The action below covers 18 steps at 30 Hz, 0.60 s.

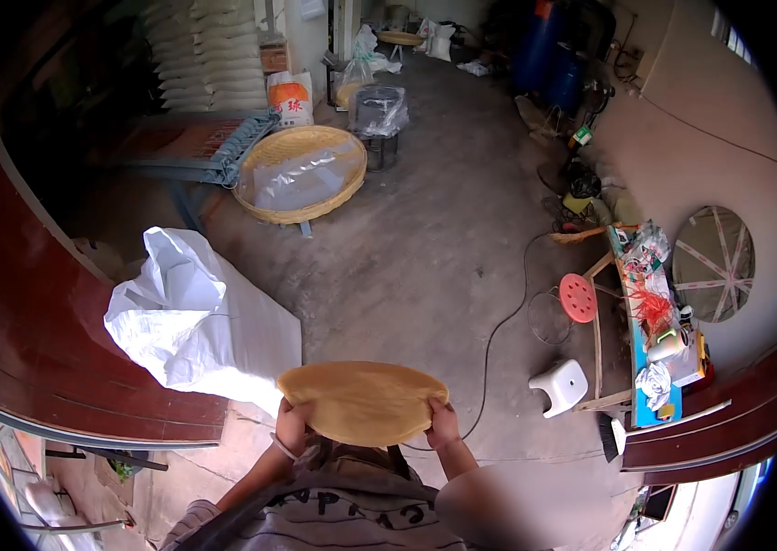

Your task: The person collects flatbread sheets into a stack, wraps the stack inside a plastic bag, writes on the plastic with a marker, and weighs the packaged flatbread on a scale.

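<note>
A tan, round, flat disc (365,404) is held level in front of my body; its exact kind I cannot make out. Its left edge is gripped by my left hand (293,426), with the fingers partly hidden around the rim. On the opposite edge, my right hand (443,422) closes around the rim in the same way. Beside my left hand stands a tall white woven sack (242,321), its mouth gaping and crumpled at the top.
Ahead on the left, a wide bamboo basket (264,204) holds clear plastic beside a metal-framed machine (214,161). Stacked sacks (205,55) rise behind. To the right are a white stool (561,387), a red stool (578,297), a cluttered blue table (659,413) and a floor cable (489,358).
</note>
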Each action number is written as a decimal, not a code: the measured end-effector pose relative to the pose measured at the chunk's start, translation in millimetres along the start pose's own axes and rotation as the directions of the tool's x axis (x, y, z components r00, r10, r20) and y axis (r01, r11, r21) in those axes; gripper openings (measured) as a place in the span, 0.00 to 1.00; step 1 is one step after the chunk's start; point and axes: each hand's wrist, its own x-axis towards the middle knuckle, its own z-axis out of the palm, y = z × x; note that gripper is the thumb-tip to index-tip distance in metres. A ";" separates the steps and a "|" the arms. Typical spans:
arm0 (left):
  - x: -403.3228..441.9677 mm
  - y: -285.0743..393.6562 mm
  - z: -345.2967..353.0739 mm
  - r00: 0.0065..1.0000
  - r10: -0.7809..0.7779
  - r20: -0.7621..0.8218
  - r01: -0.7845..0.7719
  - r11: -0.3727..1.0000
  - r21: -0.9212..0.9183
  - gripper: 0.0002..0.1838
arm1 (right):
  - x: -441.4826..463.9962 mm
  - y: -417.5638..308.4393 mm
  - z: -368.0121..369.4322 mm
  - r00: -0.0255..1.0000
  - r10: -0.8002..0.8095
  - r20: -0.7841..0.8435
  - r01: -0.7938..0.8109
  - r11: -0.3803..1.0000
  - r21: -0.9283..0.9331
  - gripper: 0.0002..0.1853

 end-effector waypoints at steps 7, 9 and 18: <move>127.9 25.6 42.3 0.990 0.022 -0.140 -0.015 0.999 0.050 0.13 | 110.4 -52.6 37.0 0.992 0.083 -0.095 -0.096 0.986 -0.137 0.10; 178.6 29.7 65.3 0.990 0.055 -0.131 -0.057 0.998 -0.012 0.13 | 138.9 -81.2 48.5 0.991 0.065 -0.119 -0.086 0.980 -0.182 0.10; 355.5 90.5 288.6 0.935 -0.078 0.345 -0.036 0.949 0.312 0.14 | 253.4 -236.6 26.8 0.950 -0.195 -0.244 0.238 0.957 0.164 0.14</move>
